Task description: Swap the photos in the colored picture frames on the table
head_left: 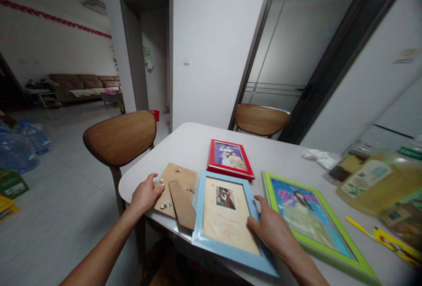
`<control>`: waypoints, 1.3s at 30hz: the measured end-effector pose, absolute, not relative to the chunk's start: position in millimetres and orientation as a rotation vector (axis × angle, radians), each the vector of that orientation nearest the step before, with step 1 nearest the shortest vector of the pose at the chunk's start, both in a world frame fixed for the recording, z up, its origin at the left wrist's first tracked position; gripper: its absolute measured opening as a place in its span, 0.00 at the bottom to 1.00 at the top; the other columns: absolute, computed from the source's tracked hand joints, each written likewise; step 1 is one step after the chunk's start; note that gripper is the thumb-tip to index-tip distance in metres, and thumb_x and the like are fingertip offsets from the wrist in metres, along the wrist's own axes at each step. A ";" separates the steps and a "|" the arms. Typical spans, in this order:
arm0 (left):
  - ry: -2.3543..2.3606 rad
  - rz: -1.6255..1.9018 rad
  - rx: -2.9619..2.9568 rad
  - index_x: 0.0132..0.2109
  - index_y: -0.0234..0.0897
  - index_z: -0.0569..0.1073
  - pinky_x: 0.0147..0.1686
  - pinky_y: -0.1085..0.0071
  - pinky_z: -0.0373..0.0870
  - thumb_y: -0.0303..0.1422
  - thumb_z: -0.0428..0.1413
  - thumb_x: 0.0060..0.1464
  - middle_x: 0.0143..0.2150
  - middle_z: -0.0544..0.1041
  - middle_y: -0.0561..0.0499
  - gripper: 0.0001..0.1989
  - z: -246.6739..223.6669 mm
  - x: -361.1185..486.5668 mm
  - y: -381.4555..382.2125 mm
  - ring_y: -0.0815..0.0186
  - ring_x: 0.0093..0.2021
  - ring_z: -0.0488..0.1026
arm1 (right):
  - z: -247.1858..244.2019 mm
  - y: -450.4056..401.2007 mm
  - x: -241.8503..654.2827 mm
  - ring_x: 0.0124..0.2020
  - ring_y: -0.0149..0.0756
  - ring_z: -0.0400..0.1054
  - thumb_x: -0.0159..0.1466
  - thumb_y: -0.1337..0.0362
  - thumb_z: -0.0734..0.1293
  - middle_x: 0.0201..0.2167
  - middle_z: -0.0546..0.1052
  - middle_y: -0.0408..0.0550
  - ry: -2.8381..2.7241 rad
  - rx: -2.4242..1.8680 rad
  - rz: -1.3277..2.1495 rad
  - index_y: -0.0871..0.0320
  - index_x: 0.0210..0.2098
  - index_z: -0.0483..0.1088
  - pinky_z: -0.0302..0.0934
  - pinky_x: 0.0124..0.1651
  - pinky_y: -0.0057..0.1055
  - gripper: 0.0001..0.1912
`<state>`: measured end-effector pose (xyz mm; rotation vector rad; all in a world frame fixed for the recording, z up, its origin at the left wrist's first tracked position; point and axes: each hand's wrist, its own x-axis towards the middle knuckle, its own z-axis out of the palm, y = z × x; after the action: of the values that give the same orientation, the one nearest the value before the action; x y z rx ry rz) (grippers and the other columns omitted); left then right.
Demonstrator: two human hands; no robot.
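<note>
Grey tile floor [62, 233], white walls. Far left: brown sofa [84, 84], low table [111, 97] just right of it, red stripe [49, 17] high on the wall. Centre: open doorway [154, 53], light switch [186, 61] right of it. Right: tall dark-framed sliding doors [296, 44]. White table [198, 138], wooden chairs [120, 138] [262, 119] at left and far edges.

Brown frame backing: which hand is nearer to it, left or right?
Left. The left hand rests on the edge of the brown frame backing, while the right hand is at the far edge of the blue frame, beyond the backing.
</note>
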<state>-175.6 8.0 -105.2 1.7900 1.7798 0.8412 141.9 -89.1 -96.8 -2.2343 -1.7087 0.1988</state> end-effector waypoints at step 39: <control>1.713 0.821 2.305 0.46 0.37 0.64 0.37 0.65 0.67 0.37 0.46 0.52 0.38 0.72 0.47 0.14 -107.2 -135.9 -66.5 0.60 0.38 0.70 | -98.4 -102.8 158.0 0.34 0.44 0.68 0.54 0.56 0.55 0.35 0.74 0.53 -1.702 -2.369 0.073 0.62 0.47 0.64 0.58 0.35 0.36 0.25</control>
<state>-135.9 -66.5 -107.2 2.3049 1.7126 0.8212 158.0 -102.8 -98.4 -2.3691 -1.7016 0.0728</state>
